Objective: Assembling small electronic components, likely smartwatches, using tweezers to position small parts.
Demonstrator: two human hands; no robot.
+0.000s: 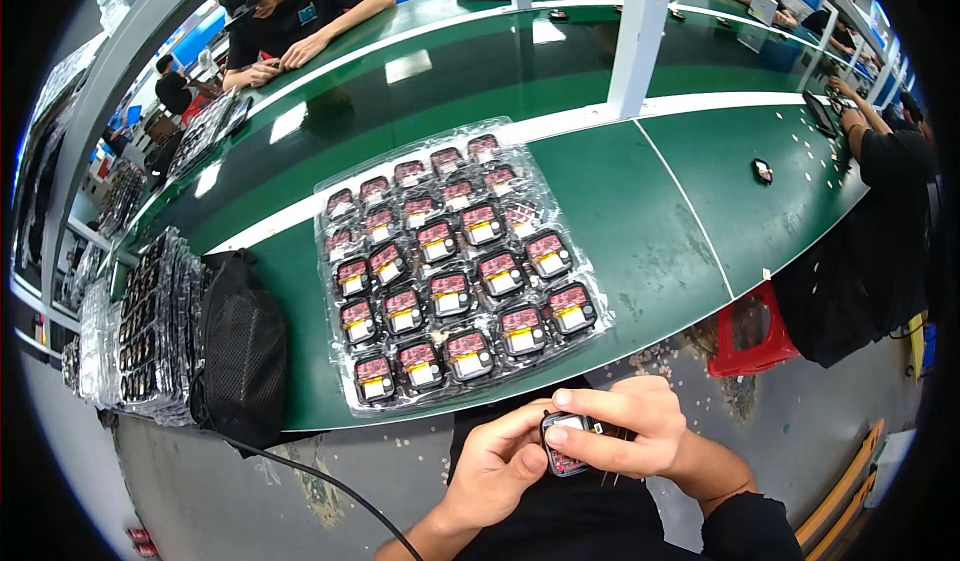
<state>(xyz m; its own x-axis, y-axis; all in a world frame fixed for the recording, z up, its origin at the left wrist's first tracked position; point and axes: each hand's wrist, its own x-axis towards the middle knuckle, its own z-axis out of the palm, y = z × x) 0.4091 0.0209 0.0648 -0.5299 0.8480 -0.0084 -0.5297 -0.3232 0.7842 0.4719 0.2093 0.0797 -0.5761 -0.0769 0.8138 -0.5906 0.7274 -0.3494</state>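
Observation:
In front of my body, past the near table edge, I hold a small black electronic device (567, 466) with a rounded square case and reddish inner parts. My left hand (490, 476) is closed around its left side, with the thumb along the edge. My right hand (640, 429) is closed on it from the right, its fingers lying across the face and hiding part of it. Thin wires or leads show beneath the right fingers. Beyond my hands lies a clear plastic tray (590, 291) holding several similar black cases with red boards and white-and-yellow patches.
A green table (640, 231) carries the tray. To the left stand stacked filled trays (155, 331) and a black mesh bag (242, 351), with a black cable (330, 481) below. A grey post (640, 41) rises behind. Co-workers sit across and at right, near a red stool (752, 331).

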